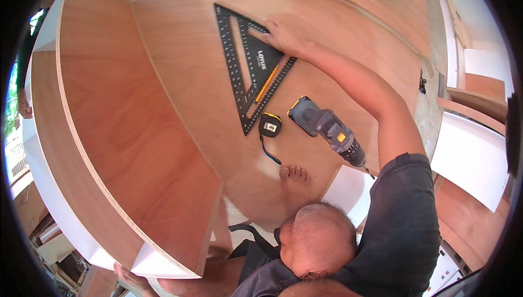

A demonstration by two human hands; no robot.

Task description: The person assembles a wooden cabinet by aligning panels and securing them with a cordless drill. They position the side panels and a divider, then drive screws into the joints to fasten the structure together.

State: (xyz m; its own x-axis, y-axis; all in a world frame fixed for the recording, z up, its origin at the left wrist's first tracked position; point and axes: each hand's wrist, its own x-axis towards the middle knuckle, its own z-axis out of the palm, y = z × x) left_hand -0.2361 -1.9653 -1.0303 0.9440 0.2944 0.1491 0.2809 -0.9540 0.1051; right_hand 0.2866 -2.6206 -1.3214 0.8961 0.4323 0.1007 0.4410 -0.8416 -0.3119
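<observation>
Triangular square [272, 57] handles best, I judge, if you keep it flat on the plywood panel [190, 41], spread your fingers toward its middle, and mind the yellow pencil [267, 83] along its near right side and the tape measure [270, 126] by its near corner. It lies just left of your right grip [289, 35], whose fingers reach its far right edge; whether they pinch it, I cannot tell. Your left grip [131, 279] is at the wooden carcass's [131, 133] near end, its closure likewise unclear.
</observation>
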